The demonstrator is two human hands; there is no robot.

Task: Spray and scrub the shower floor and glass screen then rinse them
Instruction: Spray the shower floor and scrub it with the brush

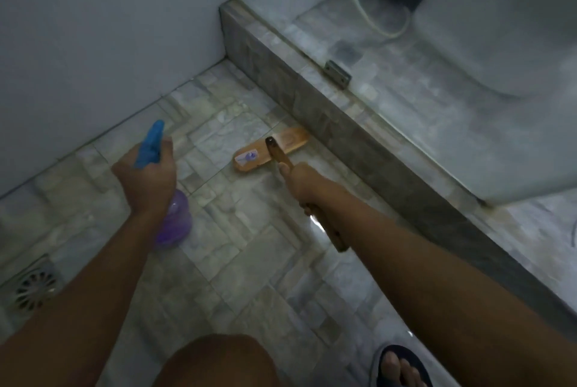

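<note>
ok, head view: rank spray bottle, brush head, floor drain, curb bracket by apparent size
1. spray bottle, partly hidden by the left hand
2. brush head and floor drain: look alike, drain partly cut off, so unranked
3. curb bracket

The brush (271, 154) is glossy varnished wood. The bottle (175, 224) is translucent purple plastic, its trigger (152, 143) matt blue plastic. The floor (243, 261) tiles look stone-like, shining wet. The near-left drain (31, 288) is metal.
</note>
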